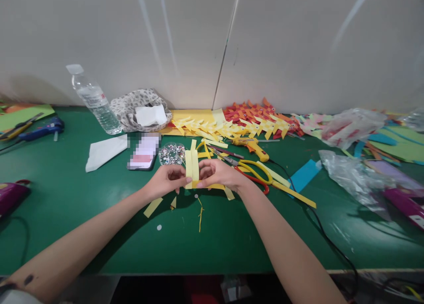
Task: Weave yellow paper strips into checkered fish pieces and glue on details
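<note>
Pale wall panels [139,43] stand behind a green tabletop [126,233], which fills the middle of the frame. At the centre, upright pale yellow paper strips [192,165] are held above the table, with a darker yellow strip [217,186] passing across their lower end. The left hand [167,180] pinches the lower left edge between thumb and fingers; the right hand [220,174] also pinches, its thumb on the darker strip. In my judgement, if one pinch becomes loose, the strips could slide out of line, and too strong pressure might crease the paper. Scissors with yellow handles [256,170] lie just beside the right hand, so a careless movement to the right could knock them. Farther behind is a yellow glue gun [253,148]; its black cord [320,227] goes to the lower right and might be caught by the right forearm. On the water bottle [94,103], upper left, the label has red marks, too small to read; the phone screen [144,152] is pixelated, and I can read no brand anywhere.
</note>
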`<state>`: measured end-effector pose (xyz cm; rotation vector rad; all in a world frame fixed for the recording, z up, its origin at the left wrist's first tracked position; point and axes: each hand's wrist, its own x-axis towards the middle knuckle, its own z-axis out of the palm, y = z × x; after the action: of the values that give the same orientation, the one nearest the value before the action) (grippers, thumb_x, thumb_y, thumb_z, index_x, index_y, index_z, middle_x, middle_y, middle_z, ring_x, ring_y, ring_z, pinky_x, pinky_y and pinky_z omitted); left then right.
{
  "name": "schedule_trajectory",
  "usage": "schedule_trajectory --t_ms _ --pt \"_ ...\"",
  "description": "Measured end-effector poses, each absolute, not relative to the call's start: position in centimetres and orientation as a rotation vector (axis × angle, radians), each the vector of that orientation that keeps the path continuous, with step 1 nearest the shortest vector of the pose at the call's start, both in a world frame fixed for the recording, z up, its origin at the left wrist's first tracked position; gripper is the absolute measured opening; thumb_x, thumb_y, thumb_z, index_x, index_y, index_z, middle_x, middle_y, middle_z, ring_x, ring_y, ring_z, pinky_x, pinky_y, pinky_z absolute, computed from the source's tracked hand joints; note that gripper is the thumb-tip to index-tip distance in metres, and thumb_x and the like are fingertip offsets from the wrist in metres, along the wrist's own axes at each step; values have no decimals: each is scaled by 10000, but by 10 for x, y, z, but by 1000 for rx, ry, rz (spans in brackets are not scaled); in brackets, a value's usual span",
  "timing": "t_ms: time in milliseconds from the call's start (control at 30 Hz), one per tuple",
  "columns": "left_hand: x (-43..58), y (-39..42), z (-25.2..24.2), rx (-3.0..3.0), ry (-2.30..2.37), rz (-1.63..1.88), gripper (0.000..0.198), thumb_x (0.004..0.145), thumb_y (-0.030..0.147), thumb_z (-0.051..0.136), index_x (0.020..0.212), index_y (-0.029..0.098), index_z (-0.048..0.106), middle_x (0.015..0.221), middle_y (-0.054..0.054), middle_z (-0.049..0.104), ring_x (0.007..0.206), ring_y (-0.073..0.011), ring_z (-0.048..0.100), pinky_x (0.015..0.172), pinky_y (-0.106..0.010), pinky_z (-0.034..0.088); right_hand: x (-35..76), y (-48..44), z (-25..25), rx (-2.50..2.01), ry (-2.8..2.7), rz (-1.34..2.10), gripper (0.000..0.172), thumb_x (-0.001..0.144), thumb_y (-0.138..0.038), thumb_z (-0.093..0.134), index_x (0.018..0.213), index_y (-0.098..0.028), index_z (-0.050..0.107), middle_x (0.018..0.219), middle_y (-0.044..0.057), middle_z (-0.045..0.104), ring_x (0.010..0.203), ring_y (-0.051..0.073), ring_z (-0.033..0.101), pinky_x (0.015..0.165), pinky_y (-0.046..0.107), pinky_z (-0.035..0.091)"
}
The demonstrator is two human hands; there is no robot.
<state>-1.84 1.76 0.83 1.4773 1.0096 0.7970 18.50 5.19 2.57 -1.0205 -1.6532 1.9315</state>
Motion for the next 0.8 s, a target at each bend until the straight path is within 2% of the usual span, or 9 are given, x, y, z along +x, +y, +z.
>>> schedule_trajectory --t_ms 167,333,500,567,667,800 --pt "-16 17 6 1508 991 821 246 634 225 746 797 158 574 682 6 617 529 -79 545 466 -174 454 183 52 25 -1032 -1597 1882 415 497 -123 791 869 -154 609 728 -8 665 628 102 595 629 255 479" --pt "-16 18 4 1478 1002 815 213 665 254 723 779 164 567 630 21 582 507 -83 519 425 -175 443 182 52 23 -1021 -1596 1866 403 493 -154 807 852 -157 626 705 -16 662 610 102 596 615 257 489" --pt "-15 18 6 1457 1041 811 207 684 302 711 796 161 609 691 -8 628 524 -94 567 437 -185 451 179 50 20 -959 -1631 1848 431 501 -182 811 893 -163 632 723 -12 664 625 107 611 601 248 502" --pt "-15 18 7 1431 1065 842 219 683 301 715 822 160 621 706 -16 647 513 -98 586 421 -178 430 177 50 20 -947 -1601 1738 411 512 -205 809 883 -170 634 760 -3 668 666 117 625 631 259 518" --pt "-15 20 7 1353 1111 1001 242 683 313 720 836 155 618 703 -20 652 495 -96 589 402 -172 404 175 52 22 -957 -1404 1435 307 607 -272 756 874 -191 630 833 13 676 754 139 646 711 297 541" --pt "-18 25 6 1212 1117 1322 241 699 342 715 784 152 595 619 26 581 437 -52 507 394 -159 372 178 59 21 -954 -1216 1115 225 699 -255 650 915 -214 607 994 42 665 913 182 640 708 316 563"
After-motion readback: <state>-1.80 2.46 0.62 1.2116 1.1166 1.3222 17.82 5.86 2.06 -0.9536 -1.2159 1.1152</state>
